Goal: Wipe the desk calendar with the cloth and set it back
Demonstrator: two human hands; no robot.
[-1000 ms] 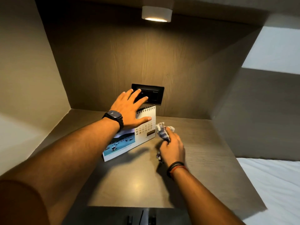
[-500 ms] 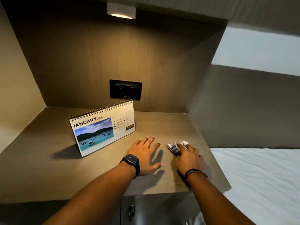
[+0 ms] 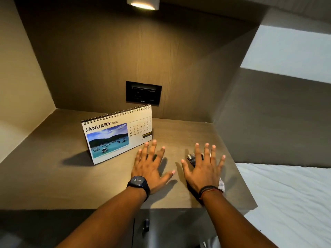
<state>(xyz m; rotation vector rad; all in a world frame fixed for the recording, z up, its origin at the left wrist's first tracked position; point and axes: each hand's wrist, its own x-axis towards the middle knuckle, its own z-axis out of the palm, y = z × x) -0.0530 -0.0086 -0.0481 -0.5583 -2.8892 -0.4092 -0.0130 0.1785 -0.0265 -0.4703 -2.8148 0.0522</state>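
A wooden shelf [image 3: 53,176] in a lit alcove, bed [image 3: 290,203] past its edge beyond the right hand. The calendar [image 3: 116,135] stands upright just ahead-left of the left hand [image 3: 150,169], apparently set back, with bare shelf around it. Both hands are spread flat, gripping nothing; the right hand [image 3: 204,170] covers the cloth [image 3: 192,157], likely laid down, near the shelf's right edge.
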